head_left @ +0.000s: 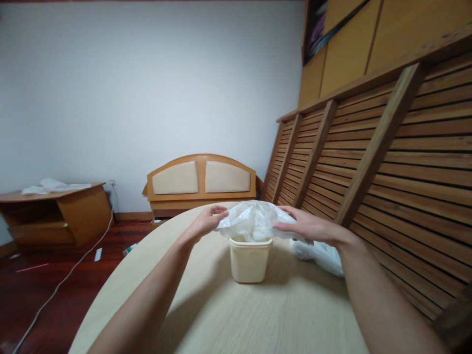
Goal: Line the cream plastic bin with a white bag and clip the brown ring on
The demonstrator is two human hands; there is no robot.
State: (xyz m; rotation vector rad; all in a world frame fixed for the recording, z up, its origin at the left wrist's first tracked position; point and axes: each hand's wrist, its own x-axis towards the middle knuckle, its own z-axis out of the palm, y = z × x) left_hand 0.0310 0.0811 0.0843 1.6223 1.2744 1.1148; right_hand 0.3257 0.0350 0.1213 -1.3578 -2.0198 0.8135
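Note:
A small cream bin (249,263) stands upright on the round pale wooden table (265,319). A thin translucent white plastic bag (250,219) is spread over the bin's mouth, its middle sagging into the opening. My left hand (209,220) pinches the bag's left edge, thumb and fingers together. On the other side my right hand (300,226) grips the bag's right part, with the plastic between thumb and fingers. Both hands are above the level of the bin's rim.
More white plastic (320,258) lies on the table right of the bin. Slatted wooden panels (368,147) lean along the right side. A headboard (201,179) stands behind the table. At the left are a low wooden desk (79,216) and a cable (70,273) on the floor.

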